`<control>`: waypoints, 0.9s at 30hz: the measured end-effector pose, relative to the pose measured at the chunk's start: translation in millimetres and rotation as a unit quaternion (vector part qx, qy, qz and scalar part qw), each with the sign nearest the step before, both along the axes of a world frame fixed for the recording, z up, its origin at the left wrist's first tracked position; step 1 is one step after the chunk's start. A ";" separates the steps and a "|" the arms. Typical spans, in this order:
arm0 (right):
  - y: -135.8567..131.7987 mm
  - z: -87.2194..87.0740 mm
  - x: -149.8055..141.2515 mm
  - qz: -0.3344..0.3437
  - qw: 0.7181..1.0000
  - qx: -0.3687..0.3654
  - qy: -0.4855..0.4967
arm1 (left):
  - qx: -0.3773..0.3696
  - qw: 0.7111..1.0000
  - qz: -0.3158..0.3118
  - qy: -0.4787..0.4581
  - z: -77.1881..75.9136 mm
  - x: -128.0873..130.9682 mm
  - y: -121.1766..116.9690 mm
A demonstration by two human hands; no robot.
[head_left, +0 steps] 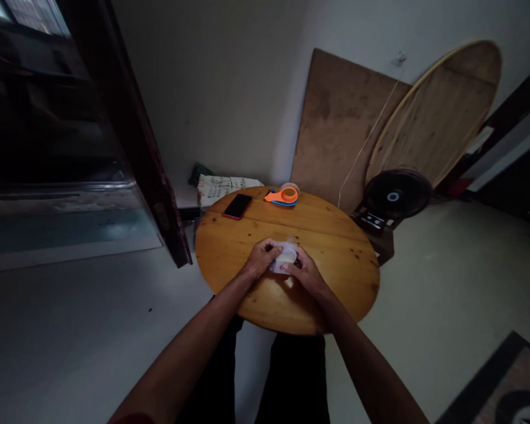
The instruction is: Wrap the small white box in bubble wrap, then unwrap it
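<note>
Over the middle of the round wooden table [229, 253] I hold a small whitish-purple packet [286, 254], thin and partly see-through; its exact kind I cannot make out. My left hand [261, 259] grips its left side, the thumb lying on top. On the opposite side my right hand [308, 272] pinches the packet between thumb and fingers. Parts of its edges are hidden behind the fingers. Beyond the hands, an orange and blue tape dispenser [283, 196] lies near the table's far edge. To its left is a black-screened phone [238, 206] with a red edge.
A printed white sack [227, 184] stands behind the table. Against the wall lean a brown board [340, 118] and a round wooden tabletop [441, 112]. A black round fan-like appliance [397, 194] stands at right. A dark door frame [128, 129] rises at left.
</note>
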State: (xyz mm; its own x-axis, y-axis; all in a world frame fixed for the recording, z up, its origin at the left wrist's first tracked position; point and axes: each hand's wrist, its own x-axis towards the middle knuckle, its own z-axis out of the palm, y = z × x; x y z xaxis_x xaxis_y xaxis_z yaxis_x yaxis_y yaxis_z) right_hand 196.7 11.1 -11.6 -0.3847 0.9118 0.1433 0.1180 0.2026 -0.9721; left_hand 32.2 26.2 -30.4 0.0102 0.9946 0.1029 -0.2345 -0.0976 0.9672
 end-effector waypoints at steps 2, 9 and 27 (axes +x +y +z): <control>-0.2 1.3 0.6 0.005 1.000 -0.002 0.008 | -0.005 1.000 -0.010 -0.007 2.7 -1.3 -1.4; 2.1 1.8 3.2 0.009 1.000 0.000 0.023 | -0.005 0.996 -0.091 -0.022 9.8 -11.3 -5.8; 4.7 -3.0 5.9 -0.030 0.999 0.018 -0.005 | 0.020 0.990 -0.134 0.033 5.2 -18.0 -8.6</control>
